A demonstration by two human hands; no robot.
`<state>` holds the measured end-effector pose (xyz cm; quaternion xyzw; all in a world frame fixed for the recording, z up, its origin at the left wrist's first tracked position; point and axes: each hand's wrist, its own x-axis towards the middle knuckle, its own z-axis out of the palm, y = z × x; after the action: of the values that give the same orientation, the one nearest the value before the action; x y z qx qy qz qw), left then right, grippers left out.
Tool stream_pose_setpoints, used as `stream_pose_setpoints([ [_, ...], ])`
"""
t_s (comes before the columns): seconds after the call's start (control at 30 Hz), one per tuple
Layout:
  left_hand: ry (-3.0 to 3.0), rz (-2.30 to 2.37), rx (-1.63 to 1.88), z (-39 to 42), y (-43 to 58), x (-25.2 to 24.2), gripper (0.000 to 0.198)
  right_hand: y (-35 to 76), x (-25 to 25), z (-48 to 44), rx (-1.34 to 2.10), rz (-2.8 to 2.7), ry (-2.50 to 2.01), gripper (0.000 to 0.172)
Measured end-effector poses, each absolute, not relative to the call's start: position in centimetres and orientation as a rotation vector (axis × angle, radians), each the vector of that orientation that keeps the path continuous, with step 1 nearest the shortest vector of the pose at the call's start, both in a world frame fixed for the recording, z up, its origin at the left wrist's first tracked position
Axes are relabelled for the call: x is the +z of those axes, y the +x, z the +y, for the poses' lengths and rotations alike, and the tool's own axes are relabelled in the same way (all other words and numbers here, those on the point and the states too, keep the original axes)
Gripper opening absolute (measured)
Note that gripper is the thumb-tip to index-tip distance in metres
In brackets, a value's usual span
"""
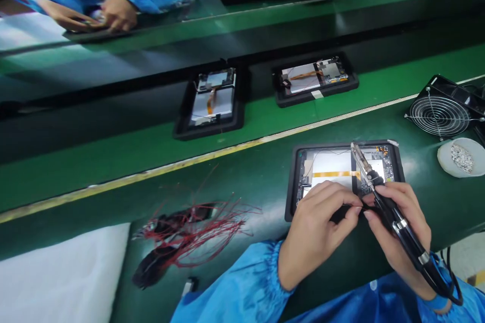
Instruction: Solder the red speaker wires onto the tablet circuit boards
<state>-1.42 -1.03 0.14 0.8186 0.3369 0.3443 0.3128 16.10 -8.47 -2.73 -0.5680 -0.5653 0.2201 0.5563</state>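
Black pen-shaped soldering iron with thin metal tip (379, 194) is pinched firmly between the fingers of the right hand (401, 232), and its tip reaches over an open tablet with bare circuit board (333, 166). This tablet lies in a black rubber tray (292, 186) on the green table (428, 202). Left hand (314, 227) presses its fingers together on a thin black wire (346, 208), partly hidden. Loose bundle of red and black wires (189, 232) lies on the table, left of the tray.

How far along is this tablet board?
Done: a thin wire already crosses the tablet board. In hand: the right hand holds a soldering iron over it; the left hand pinches a dark wire. Remaining: loose red wires lie on the bench.
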Motion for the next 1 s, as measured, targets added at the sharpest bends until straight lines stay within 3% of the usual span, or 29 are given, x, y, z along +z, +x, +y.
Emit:
stream_pose_setpoints([
  [0.67, 2.277, 0.941, 0.990, -1.4, -1.0, -0.3, 0.011, 15.3, -1.7, -8.2, 0.556, -1.222, -1.427, 0.035],
  [1.0, 2.260, 1.111, 0.816, -0.1, -0.6, -1.5, 0.018, 22.5, -3.0, -12.8, 0.448, -1.234, -1.362, 0.029],
])
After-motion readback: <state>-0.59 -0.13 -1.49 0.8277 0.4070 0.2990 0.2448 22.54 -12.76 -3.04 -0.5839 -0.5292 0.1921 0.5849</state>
